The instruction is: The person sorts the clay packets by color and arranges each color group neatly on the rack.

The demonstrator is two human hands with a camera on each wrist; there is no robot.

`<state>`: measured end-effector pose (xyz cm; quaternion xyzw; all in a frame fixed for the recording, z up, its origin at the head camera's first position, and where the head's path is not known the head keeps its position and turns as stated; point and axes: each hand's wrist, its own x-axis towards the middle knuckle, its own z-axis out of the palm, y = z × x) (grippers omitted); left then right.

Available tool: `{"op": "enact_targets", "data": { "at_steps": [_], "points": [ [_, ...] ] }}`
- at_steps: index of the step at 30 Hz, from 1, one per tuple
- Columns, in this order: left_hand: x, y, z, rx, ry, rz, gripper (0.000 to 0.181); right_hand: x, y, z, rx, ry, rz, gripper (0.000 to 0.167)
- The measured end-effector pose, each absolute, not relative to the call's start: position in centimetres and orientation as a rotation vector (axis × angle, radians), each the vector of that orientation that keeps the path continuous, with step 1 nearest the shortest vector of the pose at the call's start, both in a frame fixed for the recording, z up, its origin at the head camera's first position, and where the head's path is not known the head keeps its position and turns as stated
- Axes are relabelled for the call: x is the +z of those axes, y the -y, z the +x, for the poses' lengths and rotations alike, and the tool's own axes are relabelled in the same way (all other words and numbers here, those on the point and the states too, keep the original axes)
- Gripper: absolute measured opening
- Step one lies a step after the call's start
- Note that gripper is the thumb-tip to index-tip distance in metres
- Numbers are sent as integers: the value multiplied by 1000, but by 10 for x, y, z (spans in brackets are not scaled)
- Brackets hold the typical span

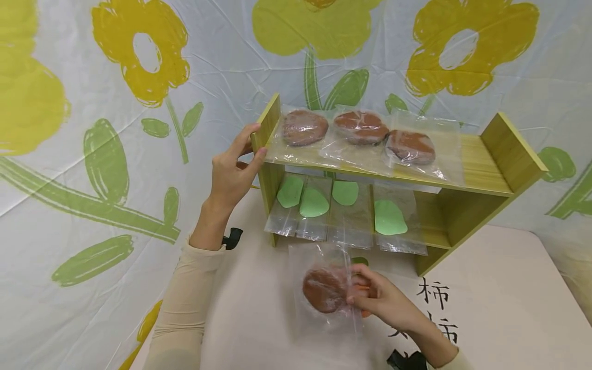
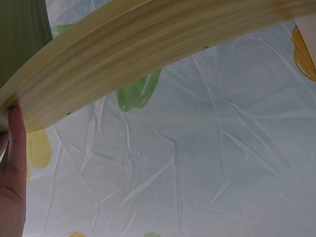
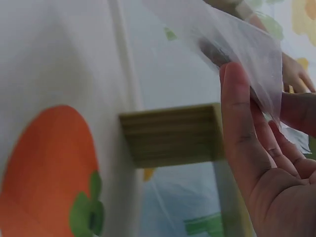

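Observation:
My right hand [image 1: 386, 300] pinches the edge of a clear plastic bag [image 1: 300, 321] in front of the shelf. Inside that bag is a flat, round, brown piece [image 1: 325, 291]; the right wrist view shows the bag [image 3: 256, 42] between thumb and fingers. My left hand [image 1: 233, 172] grips the left side panel of a small wooden shelf [image 1: 481, 172], thumb at its front edge. Along the top board lie three bagged brown pieces, left [image 1: 304, 128], middle [image 1: 361, 127] and right [image 1: 410, 147]. Several bags with flat green pieces [image 1: 390, 218] lie on the lower level.
The shelf stands on a pale table surface [image 1: 250, 308] printed with black characters [image 1: 433, 293] and an orange fruit [image 3: 52, 168]. Behind it hangs a white cloth [image 1: 222, 56] with yellow flowers. The top board's raised right end panel [image 1: 515, 151] stands beyond the bagged pieces.

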<state>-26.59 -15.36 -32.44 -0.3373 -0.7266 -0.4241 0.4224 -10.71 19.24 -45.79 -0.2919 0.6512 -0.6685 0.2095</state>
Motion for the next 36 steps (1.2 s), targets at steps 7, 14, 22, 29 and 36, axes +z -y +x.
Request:
{"op": "enact_targets", "data": {
  "at_steps": [7,14,22,29,36],
  "points": [
    [-323,152,-266,-1070,1805,-837,46,-427,-221,-110,-1965,-1800,-945,50],
    [-323,151,-266,-1068,1807,-854,45,-397,-244,-110,-2010,-1901,-963,56],
    [-323,152,-266,-1064,1809,-851,46,-361,-273,-117,-2187,-1671,-1203,60],
    [-323,154,-265,-1058,1821,-850,45,-314,-299,-118,-2295,-1543,-1362,58],
    [-323,155,-265,-1042,1833,-855,45,-280,-325,-122,-2483,-1698,-1289,64]
  ]
}}
